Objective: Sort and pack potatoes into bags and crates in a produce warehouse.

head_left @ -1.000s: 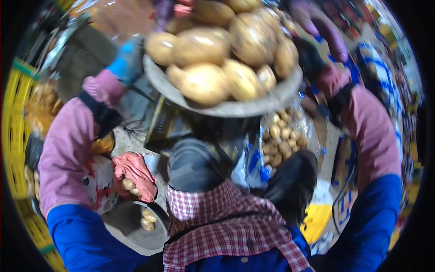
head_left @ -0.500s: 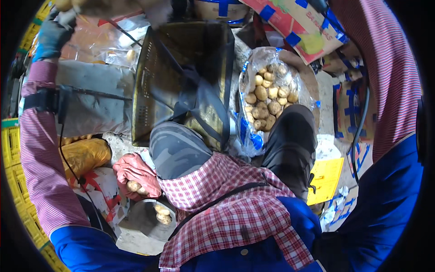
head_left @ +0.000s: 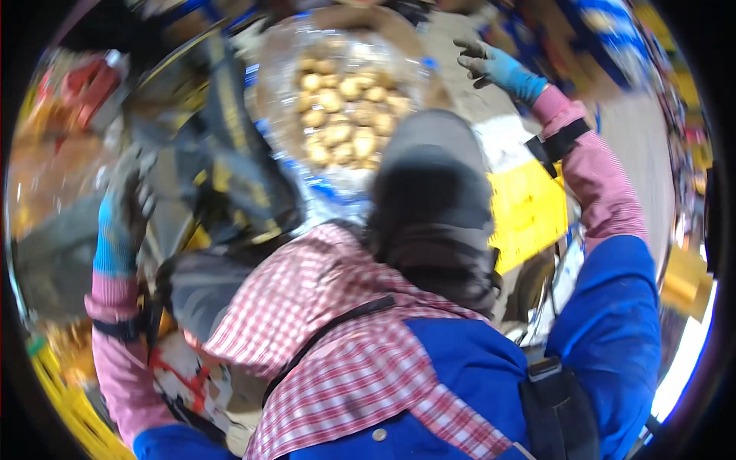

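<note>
My left hand [head_left: 132, 195], in a grey glove with a blue cuff, is beside the dark plastic crate [head_left: 172, 222]. Its fingers look loosely stretched with nothing visible in them, though motion smears them. On the right, my right hand [head_left: 491, 67], gloved the same way, is held out over the floor with fingers apart and nothing in them. Between the hands, many potatoes [head_left: 345, 115] fill a round brown container [head_left: 414, 46] lined with clear plastic. Dark straps hang across the crate, which is blurred.
A yellow crate [head_left: 529, 207] stands right of my knee [head_left: 433, 176]. At the far left are clear plastic sheeting [head_left: 57, 169] and a red cloth or bag [head_left: 88, 88]. Yellow crates [head_left: 65, 395] line the lower left edge. Blurred boxes stand at the upper right.
The view has swung to the right, so the crate and potatoes appear further left. My left hand has come down from the upper left, and my right hand has entered the view.
</note>
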Demonstrator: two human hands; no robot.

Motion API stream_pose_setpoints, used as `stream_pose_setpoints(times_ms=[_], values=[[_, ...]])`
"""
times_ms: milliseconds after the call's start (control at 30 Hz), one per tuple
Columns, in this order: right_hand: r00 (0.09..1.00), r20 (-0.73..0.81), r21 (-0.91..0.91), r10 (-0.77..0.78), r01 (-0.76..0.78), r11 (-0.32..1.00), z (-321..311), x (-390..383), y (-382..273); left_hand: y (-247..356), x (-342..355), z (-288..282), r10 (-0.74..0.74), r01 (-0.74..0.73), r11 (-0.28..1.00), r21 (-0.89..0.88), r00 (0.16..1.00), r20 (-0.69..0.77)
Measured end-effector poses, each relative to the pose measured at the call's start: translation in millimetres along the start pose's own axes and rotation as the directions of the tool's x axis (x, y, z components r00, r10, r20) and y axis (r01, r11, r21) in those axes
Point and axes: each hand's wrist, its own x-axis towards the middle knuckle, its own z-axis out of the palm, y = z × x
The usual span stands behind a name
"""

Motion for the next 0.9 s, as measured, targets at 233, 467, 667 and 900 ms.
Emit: stream_pose_setpoints(times_ms=[233,467,667,900], values=[[0.574,-0.489,0.515,0.656,-0.417,0.749,40,-156,337,-66,9,84,-0.065,-0.03,0.882,0.471,0.981,0.185],[0.714,-0.601,0.197,0.359,-0.303,0.932,247,-268,355,-107,18,60,-0.304,0.138,0.724,0.676,0.943,0.133],[0.794,-0.506,-0.067,0.338,-0.427,0.902,332,-190,327,-107,17,112,-0.239,-0.676,-0.061,0.734,0.724,0.647],[0.858,-0.078,-0.016,0.507,-0.51,0.86,321,-165,321,-117,-19,189,-0.414,0.233,0.839,0.492,0.86,0.298]])
